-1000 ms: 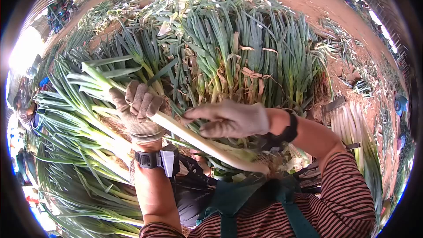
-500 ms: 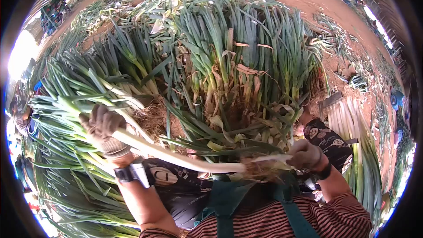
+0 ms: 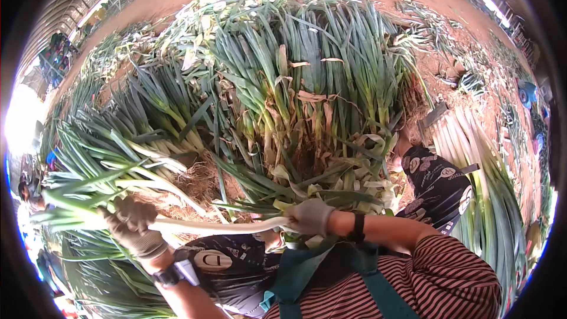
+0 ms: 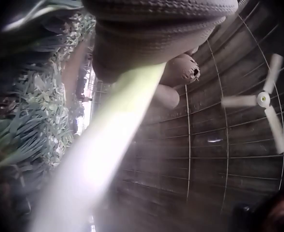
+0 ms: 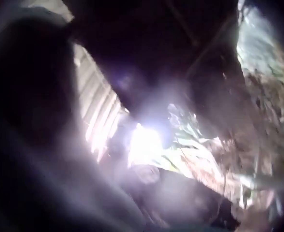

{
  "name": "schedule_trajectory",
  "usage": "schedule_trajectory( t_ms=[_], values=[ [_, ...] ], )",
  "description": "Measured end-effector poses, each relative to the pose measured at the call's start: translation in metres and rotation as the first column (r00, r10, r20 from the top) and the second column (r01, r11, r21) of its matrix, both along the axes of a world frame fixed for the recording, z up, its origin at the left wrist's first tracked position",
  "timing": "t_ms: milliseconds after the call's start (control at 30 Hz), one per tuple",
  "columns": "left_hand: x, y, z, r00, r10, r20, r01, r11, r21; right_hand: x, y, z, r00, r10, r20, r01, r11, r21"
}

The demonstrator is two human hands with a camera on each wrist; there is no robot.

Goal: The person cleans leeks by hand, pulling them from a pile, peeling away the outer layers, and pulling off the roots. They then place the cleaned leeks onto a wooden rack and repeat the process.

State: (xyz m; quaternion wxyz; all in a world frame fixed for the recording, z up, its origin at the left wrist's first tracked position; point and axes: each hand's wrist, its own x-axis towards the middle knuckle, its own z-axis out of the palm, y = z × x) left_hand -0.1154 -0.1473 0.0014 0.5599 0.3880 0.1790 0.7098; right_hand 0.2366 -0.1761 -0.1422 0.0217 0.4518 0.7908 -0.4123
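My gloved left hand (image 3: 136, 224) grips a long green onion (image 3: 218, 227) near where its white stem turns to leaves. The stem runs almost level to the right across my lap, bending slightly. My gloved right hand (image 3: 312, 217) holds its root end, fingers curled, and the roots are hidden behind that hand. In the left wrist view the glove's fingers wrap the pale stem (image 4: 108, 125), and one fingertip (image 4: 190, 70) is worn through. The right wrist view is dark and blurred.
Upright green onions (image 3: 319, 71) stand bundled in front, with peeled scraps (image 3: 236, 6) heaped behind. More green onions (image 3: 82, 147) lie at the left. Cleaned white-stemmed ones (image 3: 472, 159) lie at the right beside my knee (image 3: 437, 183). A metal bracket (image 3: 432, 117) stands by them.
My right hand passed over the stem, went out right with a pale strip from the root end, then came back to grip that end. My left hand moved left and down with the green onion.
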Motion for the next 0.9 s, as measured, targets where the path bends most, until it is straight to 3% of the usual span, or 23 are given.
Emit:
schedule_trajectory(
  t_ms=[67, 100, 167, 200, 233, 267, 333, 433, 467, 500, 567, 633, 700, 767, 833, 867, 900],
  values=[
    [-0.041, -0.009, 0.01, 0.988, 0.131, -0.081, -0.132, 0.991, -0.014, 0.028, 0.002, -0.046, 0.983, -0.067, 0.169, 0.032, 0.978, 0.204],
    [-0.071, -0.012, 0.014, 0.972, 0.21, -0.104, -0.215, 0.976, -0.033, 0.046, 0.005, -0.064, 0.958, -0.139, 0.251, 0.096, 0.98, 0.177],
    [-0.147, -0.011, 0.018, 0.951, 0.214, -0.223, -0.229, 0.973, -0.042, 0.091, 0.005, -0.093, 0.917, -0.198, 0.347, 0.16, 0.978, 0.136],
    [-0.158, -0.011, 0.024, 0.861, 0.421, -0.284, -0.466, 0.878, -0.112, 0.107, 0.005, -0.102, 0.912, -0.191, 0.363, 0.158, 0.98, 0.118],
    [-0.239, -0.012, 0.012, 0.912, 0.172, -0.372, -0.224, 0.969, -0.102, 0.11, 0.009, -0.099, 0.908, -0.245, 0.341, 0.239, 0.969, 0.06],
    [-0.242, -0.01, 0.015, 0.792, 0.429, -0.435, -0.572, 0.769, -0.284, 0.114, 0.015, -0.09, 0.898, -0.299, 0.324, 0.315, 0.949, 0.0],
    [-0.329, -0.022, 0.011, 0.767, 0.474, -0.432, -0.615, 0.35, -0.707, 0.114, 0.017, -0.075, 0.881, -0.384, 0.278, 0.41, 0.911, -0.04],
    [-0.363, -0.021, -0.002, 0.511, 0.478, -0.714, -0.834, 0.076, -0.546, 0.102, 0.027, -0.069, 0.863, -0.474, 0.172, 0.483, 0.876, -0.008],
    [-0.348, -0.017, -0.006, 0.502, 0.502, -0.705, -0.864, 0.251, -0.436, 0.099, 0.029, -0.071, 0.854, -0.5, 0.145, 0.507, 0.862, -0.017],
    [-0.295, -0.004, -0.001, 0.58, 0.546, -0.605, -0.813, 0.336, -0.476, 0.096, 0.032, -0.073, 0.843, -0.524, 0.12, 0.53, 0.848, -0.026],
    [-0.256, 0.003, -0.024, 0.764, 0.392, -0.513, -0.633, 0.61, -0.477, 0.096, 0.044, -0.082, 0.827, -0.56, 0.043, 0.561, 0.828, -0.007],
    [-0.105, 0.01, -0.019, 0.714, 0.231, -0.661, -0.539, 0.785, -0.307, 0.1, 0.064, -0.094, 0.785, -0.62, -0.01, 0.62, 0.784, 0.013],
    [0.004, 0.014, -0.027, 0.696, 0.124, -0.707, -0.457, 0.836, -0.304, 0.106, 0.089, -0.108, 0.715, -0.697, -0.042, 0.699, 0.715, 0.03],
    [0.079, 0.017, -0.038, 0.771, 0.056, -0.635, -0.353, 0.867, -0.352, 0.113, 0.12, -0.134, 0.644, -0.763, -0.046, 0.76, 0.633, 0.144],
    [0.107, 0.023, -0.043, 0.856, -0.094, -0.508, -0.228, 0.814, -0.534, 0.117, 0.154, -0.158, 0.577, -0.816, 0.039, 0.794, 0.571, 0.208],
    [0.112, 0.027, -0.044, 0.805, -0.124, -0.581, -0.257, 0.809, -0.528, 0.115, 0.171, -0.167, 0.546, -0.828, 0.129, 0.8, 0.561, 0.213],
    [0.113, 0.03, -0.043, 0.816, -0.147, -0.559, -0.242, 0.792, -0.561, 0.112, 0.186, -0.18, 0.509, -0.833, 0.215, 0.807, 0.549, 0.215]
  ],
)
